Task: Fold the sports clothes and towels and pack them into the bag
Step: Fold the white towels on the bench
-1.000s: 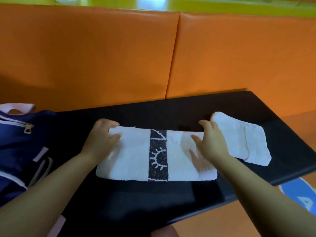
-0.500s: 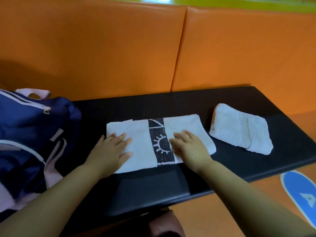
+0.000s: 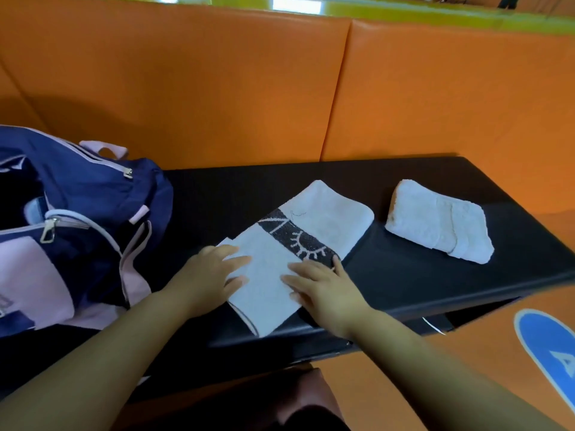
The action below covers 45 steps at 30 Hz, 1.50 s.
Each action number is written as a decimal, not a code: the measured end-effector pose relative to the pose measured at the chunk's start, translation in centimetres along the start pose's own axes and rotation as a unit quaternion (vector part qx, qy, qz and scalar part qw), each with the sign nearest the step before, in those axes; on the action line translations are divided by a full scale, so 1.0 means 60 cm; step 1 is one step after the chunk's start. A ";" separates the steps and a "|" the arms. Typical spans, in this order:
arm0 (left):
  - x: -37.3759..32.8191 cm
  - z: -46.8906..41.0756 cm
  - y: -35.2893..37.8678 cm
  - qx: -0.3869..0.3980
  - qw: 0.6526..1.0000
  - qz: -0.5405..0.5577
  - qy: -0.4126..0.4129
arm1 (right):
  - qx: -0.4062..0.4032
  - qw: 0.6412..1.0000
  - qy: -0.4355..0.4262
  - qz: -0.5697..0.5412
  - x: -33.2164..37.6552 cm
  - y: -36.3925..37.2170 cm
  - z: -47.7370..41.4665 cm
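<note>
Head view. A white terry towel crossed by a black woven band with a sun motif lies folded and set diagonally on the matte black tabletop. Its near corner reaches the front edge, and its far end points toward the middle of the back edge.

The left hand rests flat on the towel's near-left part with fingers straight and slightly spread. The right hand lies flat on the near-right part, its fingertips at the black band. Neither hand grips the cloth — both press on it with extended fingers.

A second, plain white towel folded into a thick rectangle sits toward the right end of the tabletop, apart from the first.

A navy-blue fabric sports bag with pale pink trim and straps stands at the left end — its top zip is open.

Orange padded panels rise behind the back edge. A blue oval floor marking shows beyond the right front corner.
</note>
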<state>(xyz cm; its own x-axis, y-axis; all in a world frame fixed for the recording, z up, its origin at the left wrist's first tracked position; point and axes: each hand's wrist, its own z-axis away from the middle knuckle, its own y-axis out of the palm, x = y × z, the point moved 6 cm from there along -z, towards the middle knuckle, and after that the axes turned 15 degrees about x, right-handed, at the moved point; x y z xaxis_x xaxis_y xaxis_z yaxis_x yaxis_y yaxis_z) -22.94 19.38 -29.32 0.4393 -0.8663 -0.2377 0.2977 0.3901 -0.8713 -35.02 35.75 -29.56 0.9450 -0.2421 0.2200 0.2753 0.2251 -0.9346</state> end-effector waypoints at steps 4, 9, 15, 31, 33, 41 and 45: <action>-0.035 0.030 0.022 0.010 0.999 -0.009 0.036 | 0.039 0.997 0.067 0.031 -0.049 -0.003 0.034; -0.061 0.048 0.046 0.006 0.993 -0.040 0.112 | 0.051 0.997 0.036 0.035 -0.059 0.000 0.087; -0.054 0.048 0.075 0.059 0.986 -0.078 0.138 | 0.045 0.996 0.014 0.082 -0.051 0.036 0.096; -0.054 0.078 0.024 -0.095 0.969 0.085 0.213 | -0.037 0.902 -0.014 -0.430 -0.052 -0.052 0.120; -0.063 0.071 -0.001 -0.087 0.963 0.169 0.192 | -0.056 0.879 -0.004 -0.474 -0.058 -0.065 0.114; -0.057 0.033 -0.029 -0.052 0.908 0.399 0.120 | 0.012 0.855 -0.022 -0.518 -0.079 -0.076 0.089; -0.058 0.014 -0.041 -0.078 0.877 0.465 0.095 | 0.013 0.857 -0.016 -0.516 -0.095 -0.064 0.071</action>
<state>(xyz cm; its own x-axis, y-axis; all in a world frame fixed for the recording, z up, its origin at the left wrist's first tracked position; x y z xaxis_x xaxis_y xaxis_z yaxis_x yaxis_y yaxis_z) -24.48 21.73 -25.99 0.2768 -0.2392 -0.9307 -0.2393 0.9209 -0.3078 -40.71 40.29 -26.06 0.2010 -0.2995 0.9327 0.9701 -0.0717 -0.2320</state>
